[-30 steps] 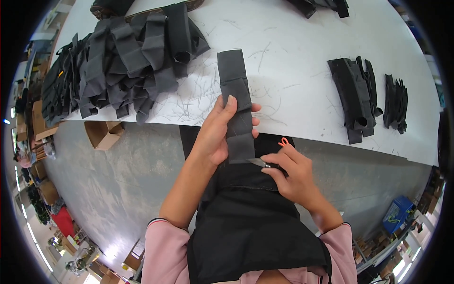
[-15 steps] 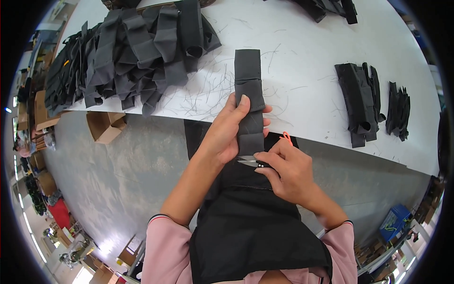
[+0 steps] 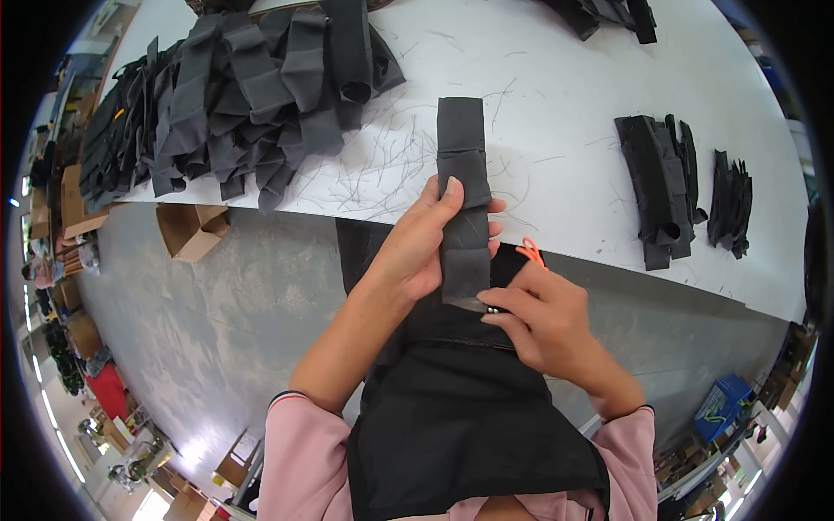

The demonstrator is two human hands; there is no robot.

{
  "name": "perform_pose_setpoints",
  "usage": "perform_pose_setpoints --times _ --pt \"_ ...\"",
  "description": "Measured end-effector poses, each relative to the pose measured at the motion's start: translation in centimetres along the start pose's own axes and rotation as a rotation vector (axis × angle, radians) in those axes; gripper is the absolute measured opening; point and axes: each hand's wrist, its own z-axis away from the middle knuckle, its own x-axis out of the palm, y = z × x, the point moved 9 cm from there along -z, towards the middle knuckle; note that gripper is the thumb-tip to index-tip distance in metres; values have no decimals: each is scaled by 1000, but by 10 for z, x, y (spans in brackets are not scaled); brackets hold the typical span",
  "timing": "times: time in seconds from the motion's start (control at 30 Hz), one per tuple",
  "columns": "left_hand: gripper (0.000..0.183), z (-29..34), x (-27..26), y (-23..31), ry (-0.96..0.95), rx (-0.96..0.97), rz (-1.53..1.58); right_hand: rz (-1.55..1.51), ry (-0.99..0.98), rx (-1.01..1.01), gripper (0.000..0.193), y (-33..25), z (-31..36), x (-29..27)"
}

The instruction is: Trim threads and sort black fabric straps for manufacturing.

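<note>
A long dark grey fabric strip [image 3: 463, 178], sewn across in sections, is gripped in my left hand [image 3: 426, 239], with the thumb on top and the fingertips showing past its right edge. Its far end reaches over the table edge. In my right hand [image 3: 549, 317] are small thread snips [image 3: 493, 309], their blades touching or right beside the strip's near end. An orange loop [image 3: 530, 252] sticks out above that hand. Whether the blades are parted is hard to see.
On the white table [image 3: 556, 95] lie many loose thread ends. A large heap of grey fabric strips [image 3: 261, 87] covers its left part. Two smaller stacks, one of wide strips [image 3: 656, 191] and one of narrow strips [image 3: 731, 204], lie at right. A cardboard box [image 3: 193, 230] stands on the floor.
Both hands have shifted slightly to the right and nearer to me, the strip moving with the left one. The snips' blades, plainly parted before, now show less beside the strip's near end.
</note>
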Motion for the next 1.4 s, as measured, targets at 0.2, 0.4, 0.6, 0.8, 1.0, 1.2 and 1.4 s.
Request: perform_pose_setpoints --times 0.2,0.4,0.6,0.8,1.0,1.2,1.4 --pt "33 0 5 3 -15 21 -7 -203 118 153 29 13 8 0" --pt "34 4 -3 16 13 111 -26 -363 63 213 26 33 32 -6" --pt "33 5 -1 18 -14 112 -27 -357 192 391 26 38 35 -12" --pt "34 5 3 19 -34 143 -22 -374 140 289 25 35 35 -7" --pt "35 8 10 17 -31 136 -72 -416 156 411 30 43 27 -9" --pt "38 12 21 14 -56 151 -89 -378 180 358 29 41 -5 4" --pt "35 6 1 25 31 234 -67 -56 263 -211 25 -27 18 9"
